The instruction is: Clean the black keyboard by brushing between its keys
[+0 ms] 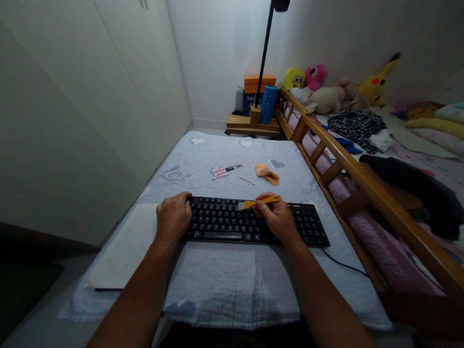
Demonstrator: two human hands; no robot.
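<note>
A black keyboard (223,227) lies flat across the cloth-covered table. My left hand (174,216) is closed round its left end, with the fingers at the far corner. Between the thumb and fingers of my right hand (277,217) is a small brush (250,204) with a yellow handle and pale bristles. Its bristles are over the upper middle keys; whether they touch cannot be made out. Beyond the keyboard lie an orange cloth (267,174), a pair of tweezers (232,168) with a dark middle, and two thin cotton swabs (247,180).
A white sheet or pad (125,246) lies on the table's left side. The keyboard cable (346,266) runs off to the right. A wooden bed rail (348,159) borders the table's right side, and a pale cabinet (90,111) stands left. Behind the table is a wooden stand (253,123).
</note>
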